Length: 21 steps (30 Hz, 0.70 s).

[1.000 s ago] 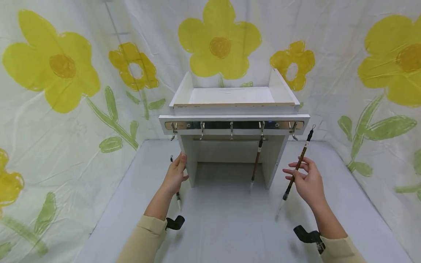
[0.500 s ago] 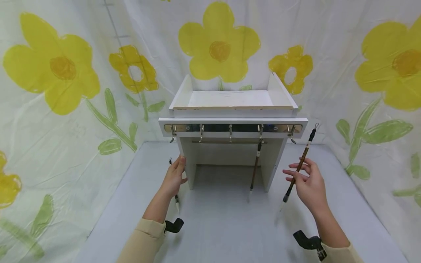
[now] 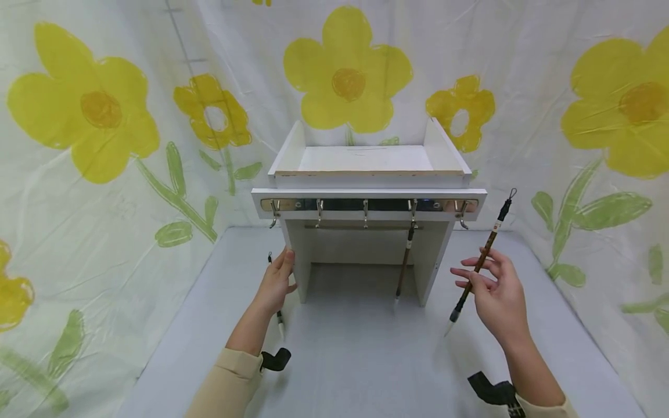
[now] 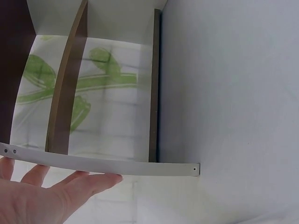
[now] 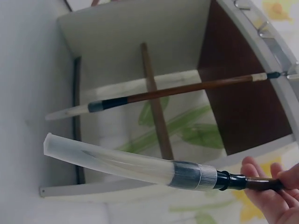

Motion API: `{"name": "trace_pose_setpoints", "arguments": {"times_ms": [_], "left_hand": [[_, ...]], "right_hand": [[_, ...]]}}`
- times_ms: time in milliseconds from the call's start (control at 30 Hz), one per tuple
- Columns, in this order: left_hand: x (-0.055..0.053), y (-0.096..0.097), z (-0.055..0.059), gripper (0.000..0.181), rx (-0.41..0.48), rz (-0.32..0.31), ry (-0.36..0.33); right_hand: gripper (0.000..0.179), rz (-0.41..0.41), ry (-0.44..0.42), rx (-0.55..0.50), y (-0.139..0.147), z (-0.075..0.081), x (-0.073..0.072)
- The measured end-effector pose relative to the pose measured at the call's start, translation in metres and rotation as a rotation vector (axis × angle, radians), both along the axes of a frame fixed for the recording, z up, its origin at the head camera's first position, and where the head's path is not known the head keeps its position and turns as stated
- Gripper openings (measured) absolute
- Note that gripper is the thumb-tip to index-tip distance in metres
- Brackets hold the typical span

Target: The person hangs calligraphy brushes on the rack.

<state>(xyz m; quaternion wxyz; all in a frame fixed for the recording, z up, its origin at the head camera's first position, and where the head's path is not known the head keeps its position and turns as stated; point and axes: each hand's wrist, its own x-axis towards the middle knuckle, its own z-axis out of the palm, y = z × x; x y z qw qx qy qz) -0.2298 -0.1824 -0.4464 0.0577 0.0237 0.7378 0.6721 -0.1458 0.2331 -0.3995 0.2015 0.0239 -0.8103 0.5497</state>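
My right hand (image 3: 499, 290) pinches a brown-handled calligraphy brush (image 3: 486, 249) with thumb and fingers, right of the white shelf unit (image 3: 366, 181). That brush slants, its black cord loop up and its tip, in a translucent cap (image 5: 107, 158), down. A second calligraphy brush (image 3: 406, 255) hangs by its top from a hook on the rail. With fingers fairly straight, my left hand (image 3: 274, 284) touches the outer face of the unit's left side panel (image 4: 93, 163). Behind this hand is another brush (image 3: 280, 325); its middle is hidden, only the loop end and pale tip show.
Several metal hooks (image 3: 366, 215) line the unit's front rail (image 3: 334, 205). The unit stands on a pale table (image 3: 345, 360). Behind hangs a white curtain (image 3: 251, 46) with yellow flowers.
My right hand has shifted slightly right, carrying its brush away from the rail. The head view has tilted up a little. My left hand stays at the side panel.
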Motion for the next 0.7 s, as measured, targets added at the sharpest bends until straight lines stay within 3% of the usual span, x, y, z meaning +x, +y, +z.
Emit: {"name": "trace_pose_setpoints", "arguments": {"times_ms": [267, 700], "left_hand": [[0.001, -0.001, 0.000, 0.078, -0.002, 0.006, 0.008], [0.002, 0.000, 0.001, 0.079, -0.011, -0.001, 0.004]], "right_hand": [[0.052, 0.013, 0.046, -0.004, -0.006, 0.008, 0.006], [0.054, 0.100, 0.191, -0.029, -0.015, 0.022, 0.020]]}}
